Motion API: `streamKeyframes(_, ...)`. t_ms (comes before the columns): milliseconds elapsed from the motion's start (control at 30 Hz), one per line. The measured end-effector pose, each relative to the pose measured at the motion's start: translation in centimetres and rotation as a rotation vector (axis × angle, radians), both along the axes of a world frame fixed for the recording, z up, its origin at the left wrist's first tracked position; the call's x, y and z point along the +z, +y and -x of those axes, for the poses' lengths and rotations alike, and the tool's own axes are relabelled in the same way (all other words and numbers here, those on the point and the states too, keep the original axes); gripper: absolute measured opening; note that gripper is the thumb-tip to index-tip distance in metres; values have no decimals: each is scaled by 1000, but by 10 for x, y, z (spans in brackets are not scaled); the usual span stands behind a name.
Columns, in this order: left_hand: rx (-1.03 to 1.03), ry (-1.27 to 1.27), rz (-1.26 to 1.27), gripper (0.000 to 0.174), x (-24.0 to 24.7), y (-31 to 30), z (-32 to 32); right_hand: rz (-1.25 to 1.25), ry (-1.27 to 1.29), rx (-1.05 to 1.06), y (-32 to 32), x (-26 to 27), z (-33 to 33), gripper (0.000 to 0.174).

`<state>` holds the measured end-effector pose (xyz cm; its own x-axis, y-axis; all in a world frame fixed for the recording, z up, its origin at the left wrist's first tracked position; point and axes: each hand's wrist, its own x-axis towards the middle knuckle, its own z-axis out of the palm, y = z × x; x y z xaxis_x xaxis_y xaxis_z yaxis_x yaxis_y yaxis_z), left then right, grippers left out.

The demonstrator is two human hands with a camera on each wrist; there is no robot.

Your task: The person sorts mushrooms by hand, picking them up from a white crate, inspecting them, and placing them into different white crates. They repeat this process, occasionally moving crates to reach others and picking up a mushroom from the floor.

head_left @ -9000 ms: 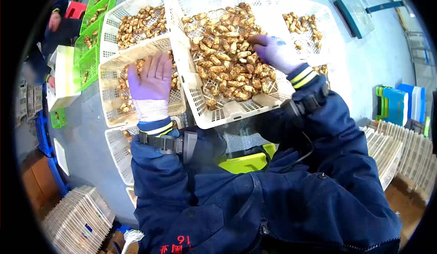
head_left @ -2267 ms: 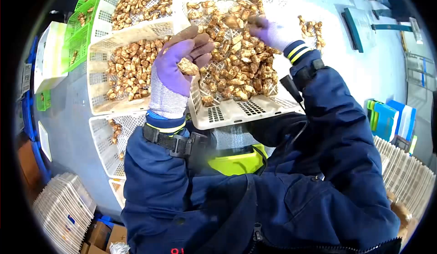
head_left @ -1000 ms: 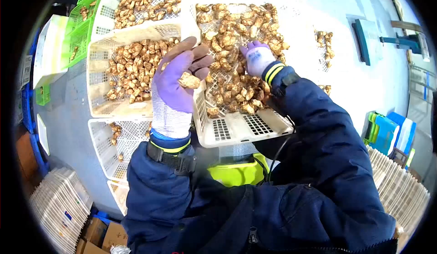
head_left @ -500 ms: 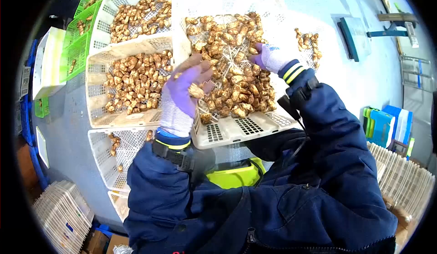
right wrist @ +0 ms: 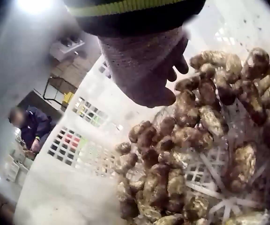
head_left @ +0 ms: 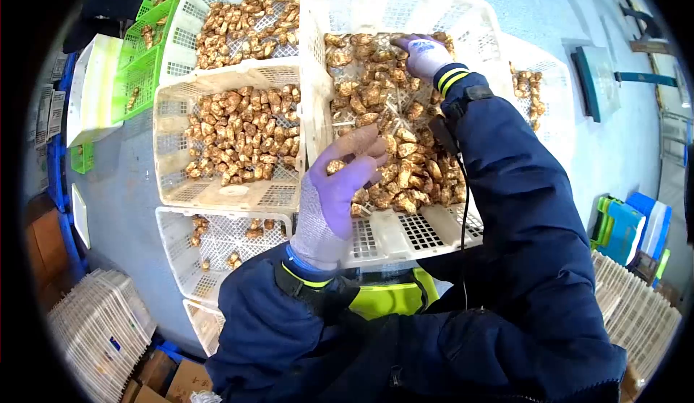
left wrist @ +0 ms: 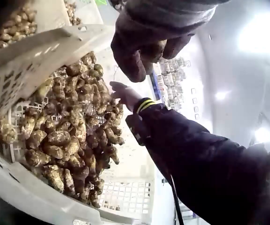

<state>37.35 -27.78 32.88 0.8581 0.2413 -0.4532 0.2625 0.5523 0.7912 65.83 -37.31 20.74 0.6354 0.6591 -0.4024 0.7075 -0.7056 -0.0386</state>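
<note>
Brown-and-cream mushrooms (head_left: 405, 179) cover much of the floor of a large white slotted crate (head_left: 394, 238) in front of me. My gloved left hand (head_left: 340, 190) is over that crate's near left side. It holds a single mushroom (left wrist: 154, 50) between its fingers, best seen in the left wrist view. My right hand (head_left: 425, 54), also gloved, reaches to the far part of the crate, its fingers extended at the mushrooms there. In the right wrist view, the right hand (right wrist: 144, 75) hangs beside the crate wall, fingertips close to the mushrooms, with none visible in its grasp.
Left of the main crate, a second white crate (head_left: 163, 150) holds more mushrooms, with others behind and in front. Green baskets (head_left: 136, 85) line the far left. Another white crate (head_left: 560, 106) and a teal platform (head_left: 596, 85) lie right. Another person (right wrist: 34, 124) sits beyond.
My left hand, bare-palmed over the left crate at first, came to hold a mushroom and shifted over the main crate. My right hand worked among the mushrooms and has just moved to the far side.
</note>
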Motion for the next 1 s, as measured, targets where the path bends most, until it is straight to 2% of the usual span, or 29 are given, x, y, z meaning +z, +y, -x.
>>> streamKeyframes(67,-2,0,30,49,-4,2,0,132,-164,55,4,-26,3,53)
streamKeyframes(100,16,16,62,49,-7,4,-1,159,-195,3,8,-23,9,49)
streamKeyframes(200,61,57,138,50,-13,4,-2,146,-157,-153,9,-18,12,37)
streamKeyframes(267,80,72,135,50,-12,6,-3,95,-51,-203,-2,-13,4,42)
streamKeyframes(333,65,54,126,50,-10,6,-3,-71,103,-339,-20,-13,-1,48)
streamKeyframes(367,43,36,97,50,-11,6,-2,-167,54,-520,-20,-17,-6,48)
streamKeyframes(467,24,66,136,49,-7,3,2,-532,281,-641,-28,-16,-19,52)
streamKeyframes(500,24,62,145,49,-6,3,2,-622,397,-627,-20,-10,-12,49)
streamKeyframes(533,27,49,148,49,-4,3,0,-636,303,-505,-4,-6,-3,46)
streamKeyframes(633,15,32,115,47,-4,3,-1,-490,246,-320,36,21,31,45)
streamKeyframes(700,-6,43,108,46,-1,2,0,-362,263,-223,60,14,47,42)
streamKeyframes(733,-18,50,117,48,-1,2,0,-346,209,-194,66,13,59,34)
streamKeyframes(833,-40,65,145,52,3,3,-1,-390,82,109,64,-18,76,30)
streamKeyframes(867,-42,63,152,52,4,3,0,-254,58,161,61,-29,79,29)
streamKeyframes(933,-43,54,162,53,6,3,1,-87,190,235,52,-10,90,28)
streamKeyframes(967,-21,48,200,52,4,3,2,42,333,328,45,5,87,29)
streamKeyframes(1000,-29,47,194,52,4,3,3,38,630,422,38,-4,78,32)
